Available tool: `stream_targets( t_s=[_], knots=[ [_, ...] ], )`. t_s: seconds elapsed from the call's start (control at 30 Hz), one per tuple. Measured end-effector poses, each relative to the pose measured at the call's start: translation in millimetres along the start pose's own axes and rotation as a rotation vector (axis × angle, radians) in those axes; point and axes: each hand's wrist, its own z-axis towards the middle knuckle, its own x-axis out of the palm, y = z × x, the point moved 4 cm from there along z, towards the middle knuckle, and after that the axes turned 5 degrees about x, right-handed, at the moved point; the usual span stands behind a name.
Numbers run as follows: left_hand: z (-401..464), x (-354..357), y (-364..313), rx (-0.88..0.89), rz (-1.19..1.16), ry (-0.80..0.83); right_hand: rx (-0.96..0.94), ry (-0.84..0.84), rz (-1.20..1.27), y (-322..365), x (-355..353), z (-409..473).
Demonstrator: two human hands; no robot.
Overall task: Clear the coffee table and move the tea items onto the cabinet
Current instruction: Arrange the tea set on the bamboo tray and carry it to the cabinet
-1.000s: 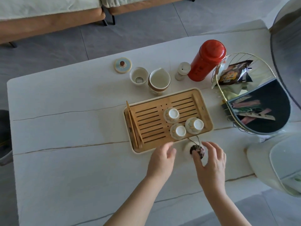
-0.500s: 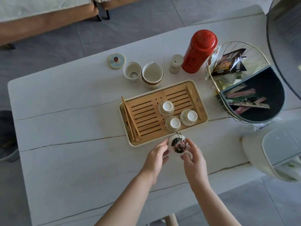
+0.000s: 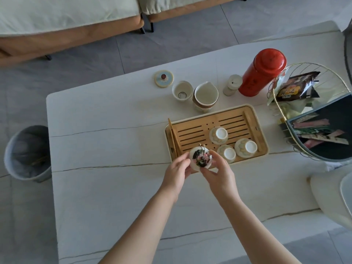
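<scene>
While both hands cup it, the small white painted vase sits between left hand and right hand, fingers curled round its sides. It hovers over the bamboo tea tray's near-left corner, on the coffee table.

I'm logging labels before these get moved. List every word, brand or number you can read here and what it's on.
Nothing here can be read.
Dark snack packet in the wire basket: yellow printed characters, too blurred to make out.
Red canister: faint dark marking on its side, illegible.
Sachets in the dark tray: printing too small to read.
Small white vase held in both hands: painted flowers only, no text.
</scene>
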Motion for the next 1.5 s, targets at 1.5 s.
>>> stream_targets(
  t_s=[1.5],
  knots=[
    [209,-98,-72,-0.102,1.206,-0.356,-0.566,-0.111,-0.869,206,-50,153]
  ],
)
